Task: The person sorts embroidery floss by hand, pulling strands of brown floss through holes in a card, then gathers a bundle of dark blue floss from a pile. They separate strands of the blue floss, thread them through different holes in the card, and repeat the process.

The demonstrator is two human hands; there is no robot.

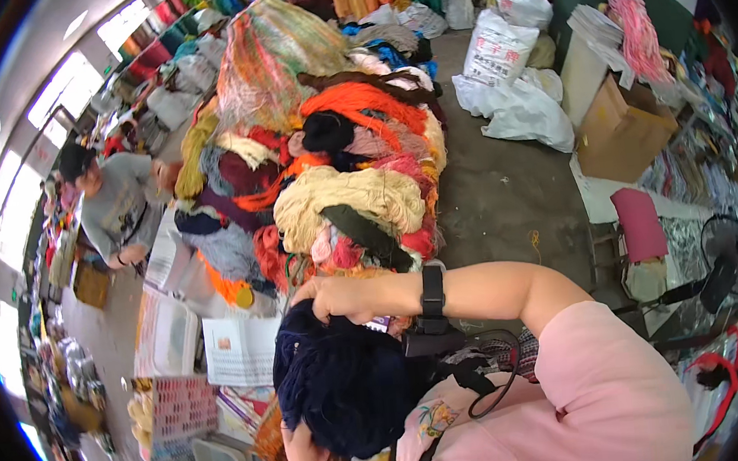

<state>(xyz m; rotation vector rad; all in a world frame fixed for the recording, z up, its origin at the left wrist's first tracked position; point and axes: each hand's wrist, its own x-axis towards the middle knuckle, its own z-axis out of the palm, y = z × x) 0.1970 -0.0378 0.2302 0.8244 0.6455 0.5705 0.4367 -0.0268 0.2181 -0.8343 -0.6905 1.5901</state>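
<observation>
A thick bundle of dark navy yarn (338,389) hangs close in front of me. My right hand (338,298) is closed on its upper end, and the arm reaches across from the right. Lower down, my left hand (305,450) holds the same bundle from its left side, with its fingertips hidden by the strands. Just beyond my right hand lies a large heap of yarn hanks. A cream hank (349,199) rests there with a dark olive hank (360,231) across it. Orange yarn (363,105) lies farther back.
A printed sheet (242,351) and a white plastic basket (176,419) stand left of the bundle. Another person (124,202) is at the heap's left side. White sacks (504,72), a cardboard box (623,131) and a black fan (727,259) are on the right.
</observation>
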